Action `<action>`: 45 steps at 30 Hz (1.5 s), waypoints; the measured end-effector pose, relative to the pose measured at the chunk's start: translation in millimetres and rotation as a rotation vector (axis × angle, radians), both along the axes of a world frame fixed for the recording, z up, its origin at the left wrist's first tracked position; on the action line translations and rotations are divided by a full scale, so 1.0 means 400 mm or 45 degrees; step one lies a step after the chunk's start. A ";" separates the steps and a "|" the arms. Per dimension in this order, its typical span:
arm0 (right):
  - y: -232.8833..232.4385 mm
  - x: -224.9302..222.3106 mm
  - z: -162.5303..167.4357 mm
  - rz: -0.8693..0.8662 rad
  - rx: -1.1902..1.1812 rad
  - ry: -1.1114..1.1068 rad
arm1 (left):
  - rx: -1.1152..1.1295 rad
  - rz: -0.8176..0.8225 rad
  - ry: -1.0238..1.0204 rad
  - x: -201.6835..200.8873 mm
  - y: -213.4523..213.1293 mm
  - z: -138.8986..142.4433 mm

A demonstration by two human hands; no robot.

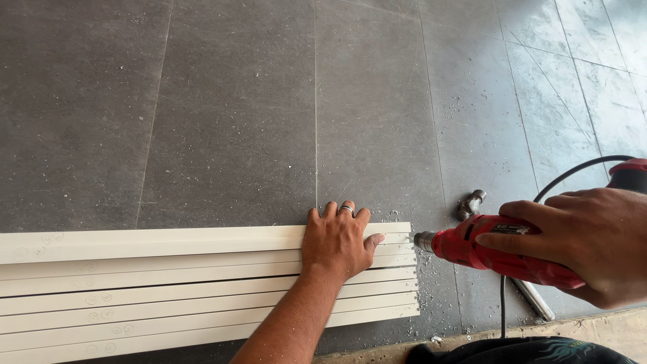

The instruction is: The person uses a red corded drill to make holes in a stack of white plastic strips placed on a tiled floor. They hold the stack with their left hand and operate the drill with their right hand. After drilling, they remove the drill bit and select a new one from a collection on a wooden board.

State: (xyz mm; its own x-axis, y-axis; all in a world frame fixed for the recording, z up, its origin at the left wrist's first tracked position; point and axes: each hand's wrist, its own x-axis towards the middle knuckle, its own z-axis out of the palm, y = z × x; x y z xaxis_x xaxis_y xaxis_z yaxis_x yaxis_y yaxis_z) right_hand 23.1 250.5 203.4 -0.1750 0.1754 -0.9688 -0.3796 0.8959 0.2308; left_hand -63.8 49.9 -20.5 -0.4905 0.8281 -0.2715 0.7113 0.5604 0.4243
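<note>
My left hand (339,241) presses flat on a row of several long white strips (168,290) lying side by side on the grey tiled floor (236,114), near their right ends. A ring sits on one finger. My right hand (585,241) grips a red electric drill (492,249), held sideways. Its chuck (424,240) points left at the end of the second strip from the top, touching or almost touching it.
A hammer (472,203) with a metal handle lies on the floor behind and under the drill. The drill's black cord (573,172) curves off to the right. White shavings are scattered by the strip ends. A lighter floor edge (593,327) runs at the bottom right.
</note>
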 end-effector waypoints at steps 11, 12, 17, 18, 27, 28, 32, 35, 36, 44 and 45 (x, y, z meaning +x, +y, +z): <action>0.022 0.006 -0.010 0.101 -0.052 0.034 | -0.027 -0.003 0.012 0.001 -0.001 0.003; 0.022 0.006 -0.009 0.118 -0.050 0.030 | -0.041 -0.011 -0.002 0.002 -0.001 0.003; 0.014 -0.001 -0.004 0.182 -0.038 0.007 | -0.022 0.005 -0.013 -0.001 0.000 0.006; 0.010 -0.001 -0.003 0.190 -0.027 -0.010 | -0.028 0.005 -0.022 -0.001 0.000 0.006; -0.011 -0.026 0.011 0.198 -0.060 0.048 | 0.007 0.036 -0.026 -0.003 -0.001 0.003; -0.013 -0.029 0.013 0.185 -0.092 0.085 | 0.017 0.043 -0.023 -0.002 -0.001 0.003; -0.021 -0.036 0.020 0.249 -0.070 0.035 | -0.014 0.044 -0.053 -0.005 -0.001 0.004; -0.027 -0.036 0.025 0.273 -0.070 0.034 | 0.004 0.059 -0.048 -0.001 -0.002 0.006; -0.029 -0.038 0.025 0.249 -0.077 0.064 | -0.013 0.059 -0.062 -0.002 -0.001 0.006; -0.061 -0.070 0.021 0.226 -0.126 0.099 | 0.002 0.052 -0.053 -0.003 -0.003 -0.001; -0.063 -0.077 0.022 0.225 -0.120 0.093 | 0.015 0.059 -0.039 -0.003 -0.002 -0.002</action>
State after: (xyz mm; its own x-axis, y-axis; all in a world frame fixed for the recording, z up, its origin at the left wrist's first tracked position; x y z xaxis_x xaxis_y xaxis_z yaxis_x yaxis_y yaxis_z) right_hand -7.7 225.4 212.2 -0.2650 0.0447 -0.9632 -0.5180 0.8359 0.1814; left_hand -65.1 49.2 -21.2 -0.5203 0.8077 -0.2773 0.6712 0.5875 0.4519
